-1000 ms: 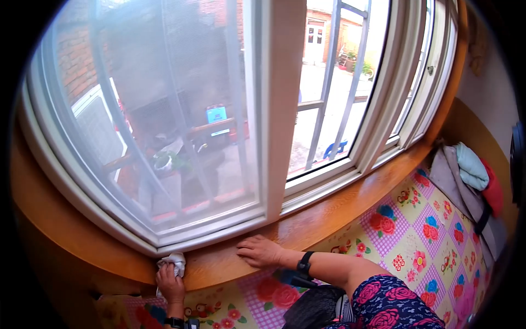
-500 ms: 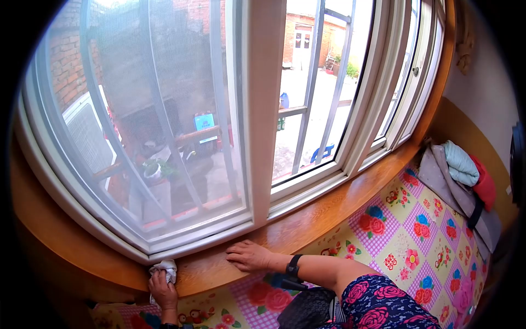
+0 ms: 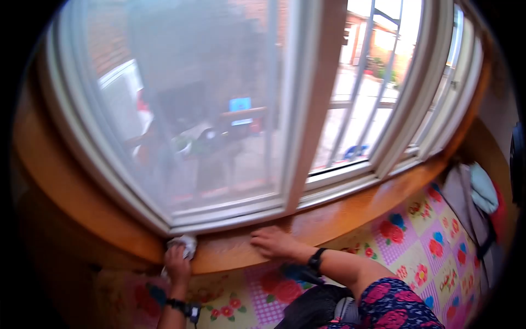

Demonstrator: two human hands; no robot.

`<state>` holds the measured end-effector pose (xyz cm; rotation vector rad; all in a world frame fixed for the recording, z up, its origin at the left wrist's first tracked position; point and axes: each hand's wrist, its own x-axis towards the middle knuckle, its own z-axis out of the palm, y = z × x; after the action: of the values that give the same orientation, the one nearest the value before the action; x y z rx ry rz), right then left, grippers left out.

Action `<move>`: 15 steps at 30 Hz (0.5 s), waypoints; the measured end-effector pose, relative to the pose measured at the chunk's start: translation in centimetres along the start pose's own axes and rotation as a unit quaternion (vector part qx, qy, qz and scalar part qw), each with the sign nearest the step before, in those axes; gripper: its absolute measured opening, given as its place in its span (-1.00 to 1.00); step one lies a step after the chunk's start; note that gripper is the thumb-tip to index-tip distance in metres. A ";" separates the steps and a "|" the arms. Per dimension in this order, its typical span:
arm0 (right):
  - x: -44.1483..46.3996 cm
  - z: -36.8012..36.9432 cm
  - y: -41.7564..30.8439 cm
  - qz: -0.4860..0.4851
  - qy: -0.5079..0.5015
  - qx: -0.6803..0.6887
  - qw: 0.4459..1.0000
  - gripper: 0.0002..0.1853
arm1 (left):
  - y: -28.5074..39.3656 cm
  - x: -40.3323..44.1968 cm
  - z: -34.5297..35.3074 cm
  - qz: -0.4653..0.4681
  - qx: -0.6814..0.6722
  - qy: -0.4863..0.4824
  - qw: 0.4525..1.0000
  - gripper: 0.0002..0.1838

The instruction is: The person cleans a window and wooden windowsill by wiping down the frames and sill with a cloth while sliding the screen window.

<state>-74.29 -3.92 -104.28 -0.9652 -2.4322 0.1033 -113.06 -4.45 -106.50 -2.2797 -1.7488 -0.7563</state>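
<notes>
My left hand (image 3: 178, 265) is closed around a crumpled white cloth (image 3: 188, 247) at the left corner of the wooden windowsill (image 3: 350, 211). Part of the cloth is hidden behind the fingers. Further right along the sill, my right hand (image 3: 273, 242) rests on the wood with its fingers stretched out and nothing in them. Just behind both hands runs the white frame (image 3: 235, 222) of the window. Motion blur softens the hands' outlines.
A screened pane (image 3: 186, 109) fills the left of the window, and metal bars (image 3: 356, 82) stand beyond the right opening. Below the sill lies a flowered cover (image 3: 405, 241). Folded grey fabric (image 3: 459, 189) and a pale blue cloth (image 3: 482, 189) are piled at right.
The camera view has shifted, so the window and sill sit further right and higher, and the picture is blurrier. Both hands stay in nearly the same places on the sill.
</notes>
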 end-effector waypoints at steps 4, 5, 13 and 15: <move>0.4 0.4 -0.1 0.015 0.004 0.000 1.000 -0.66 | 0.5 0.2 -0.5 0.007 0.027 0.021 0.999 -0.44; 0.5 0.5 -0.1 0.015 -0.001 -0.001 1.000 -0.67 | 0.5 0.2 -0.5 0.004 0.028 0.024 0.999 -0.43; 0.7 0.3 -0.3 0.014 0.004 -0.007 1.000 -0.67 | 0.7 0.4 -0.8 0.005 0.023 0.036 0.999 -0.47; 1.0 0.0 -0.4 0.012 0.010 -0.008 1.000 -0.68 | 0.9 0.5 -0.9 0.001 0.034 0.035 0.999 -0.48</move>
<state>-75.14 -3.60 -103.74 -0.9978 -2.4072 0.0816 -112.41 -4.69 -105.30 -2.1840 -1.7139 -0.7544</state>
